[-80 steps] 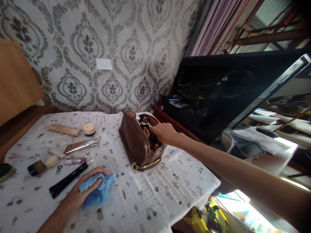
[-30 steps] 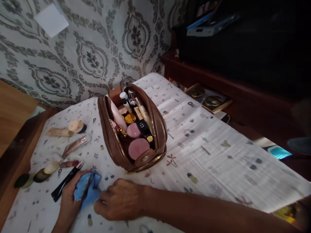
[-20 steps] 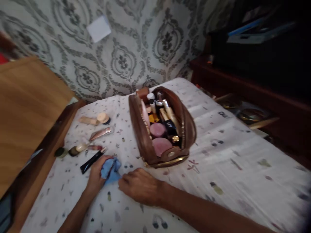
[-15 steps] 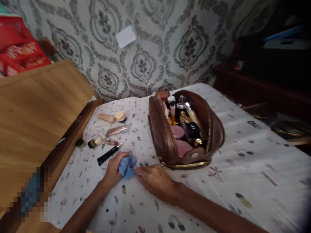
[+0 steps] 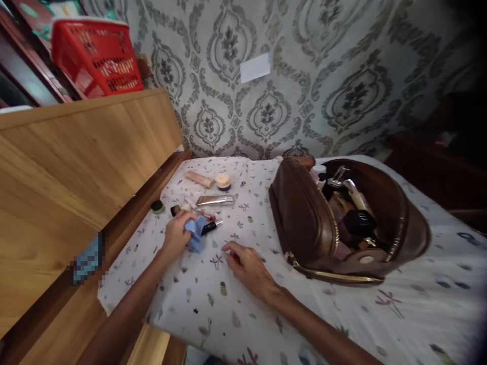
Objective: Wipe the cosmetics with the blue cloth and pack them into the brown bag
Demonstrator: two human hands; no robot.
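Note:
My left hand (image 5: 177, 236) is closed around a crumpled blue cloth (image 5: 195, 234), low over the printed sheet. Just beyond the cloth lies a black tube with a silver tip (image 5: 211, 227), its lower end covered by the cloth. My right hand (image 5: 248, 267) hovers over the sheet to the right, fingers loosely curled and apart, holding nothing. Around the cloth are a shiny rose-beige tube (image 5: 215, 201), a small reddish tube (image 5: 207, 215) and a beige tube (image 5: 198, 178). A round pot with a cream lid (image 5: 223, 181) and a small dark green pot (image 5: 157, 206) lie nearby.
An open brown cosmetic bag (image 5: 304, 213) full of bottles and compacts stands at the right. A wooden board (image 5: 95, 137) edges the sheet on the left, with a red basket (image 5: 101, 56) behind it. A patterned wall (image 5: 266, 114) closes off the back.
My left hand has moved the blue cloth toward the cosmetics, onto the black tube's lower end. My right hand has come away from the cloth. The view has swung left.

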